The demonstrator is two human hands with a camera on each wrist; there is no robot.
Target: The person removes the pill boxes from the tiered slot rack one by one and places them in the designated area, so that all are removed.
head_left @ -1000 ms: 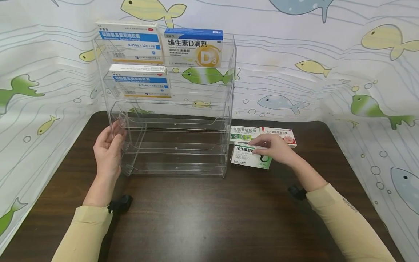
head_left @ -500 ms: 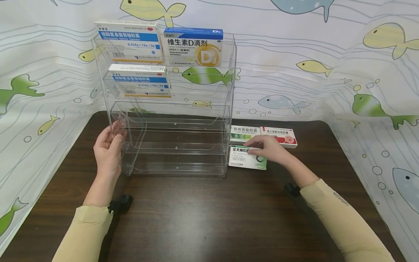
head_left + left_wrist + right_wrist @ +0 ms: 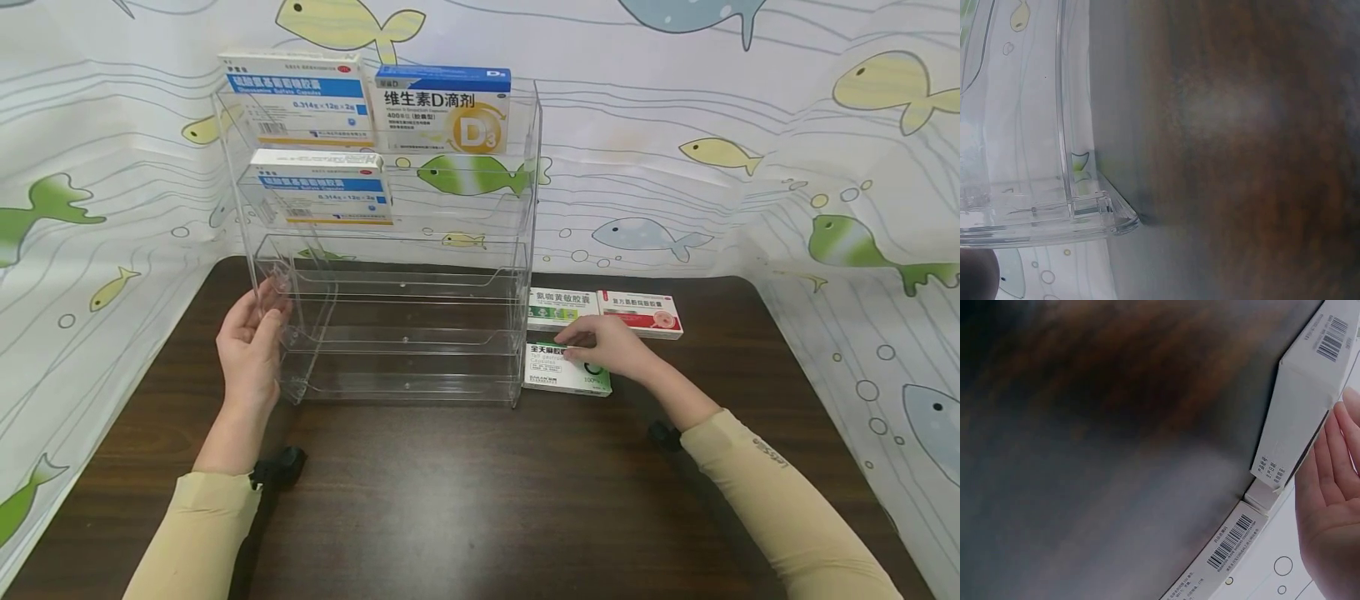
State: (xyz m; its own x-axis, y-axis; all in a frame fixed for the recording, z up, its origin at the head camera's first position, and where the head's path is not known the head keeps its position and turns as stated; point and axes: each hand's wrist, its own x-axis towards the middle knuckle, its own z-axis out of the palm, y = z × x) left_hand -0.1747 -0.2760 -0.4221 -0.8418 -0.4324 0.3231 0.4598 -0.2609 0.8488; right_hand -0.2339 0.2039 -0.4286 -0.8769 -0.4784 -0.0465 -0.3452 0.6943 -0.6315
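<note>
The front box has shifted leftward, pinched by the right hand, the left hand gripping the rack.

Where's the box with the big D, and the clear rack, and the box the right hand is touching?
D3 box (image 3: 442, 115), head view: middle of its printed front.
Clear rack (image 3: 412, 392), head view: its bottom front strip.
White-and-green box (image 3: 564, 375), head view: its printed face.
</note>
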